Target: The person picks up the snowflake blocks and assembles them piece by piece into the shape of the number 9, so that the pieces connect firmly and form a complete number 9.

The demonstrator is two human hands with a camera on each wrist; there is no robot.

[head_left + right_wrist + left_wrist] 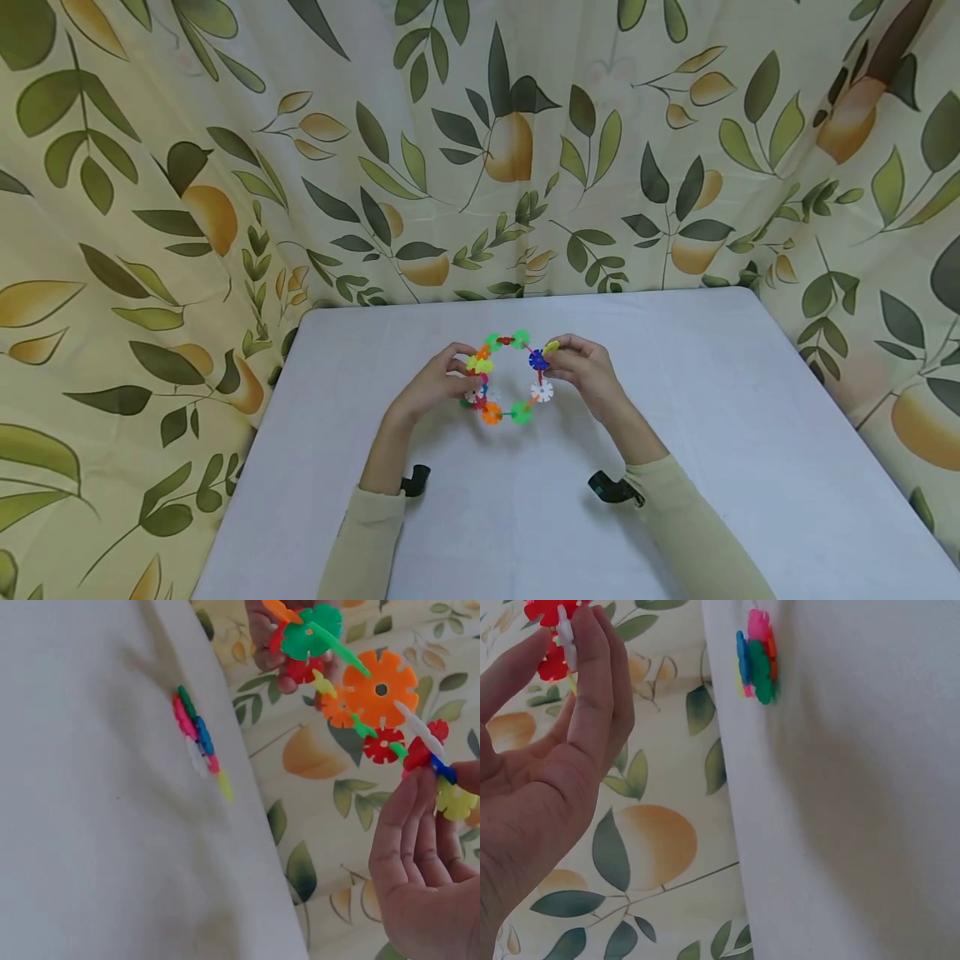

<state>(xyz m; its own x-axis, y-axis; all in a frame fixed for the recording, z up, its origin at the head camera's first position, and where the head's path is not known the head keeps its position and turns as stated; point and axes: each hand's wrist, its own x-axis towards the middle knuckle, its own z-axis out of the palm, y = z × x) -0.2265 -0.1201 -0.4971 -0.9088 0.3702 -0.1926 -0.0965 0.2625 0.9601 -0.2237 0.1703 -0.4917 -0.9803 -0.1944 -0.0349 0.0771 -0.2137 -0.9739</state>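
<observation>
Between the two hands hangs a ring of interlocking plastic discs (521, 412), notched at their edges and coloured green, orange, red, white, blue and yellow. My left hand (435, 385) grips its left side, and in the left wrist view the thumb and fingers pinch it by a red disc (553, 667). On the opposite side my right hand (588, 375) pinches the ring near a blue disc (444, 769) and a yellow disc (456, 801). A large orange disc (364, 694) stands out in the right wrist view. The ring appears raised above the table.
A small cluster of joined discs (762, 671), pink, green, blue and orange, is over the white-covered table (510, 533); whether it touches the cloth I cannot tell. A leaf-and-fruit patterned curtain (570, 208) surrounds the table. Black wrist cameras (611, 487) sit at both cuffs.
</observation>
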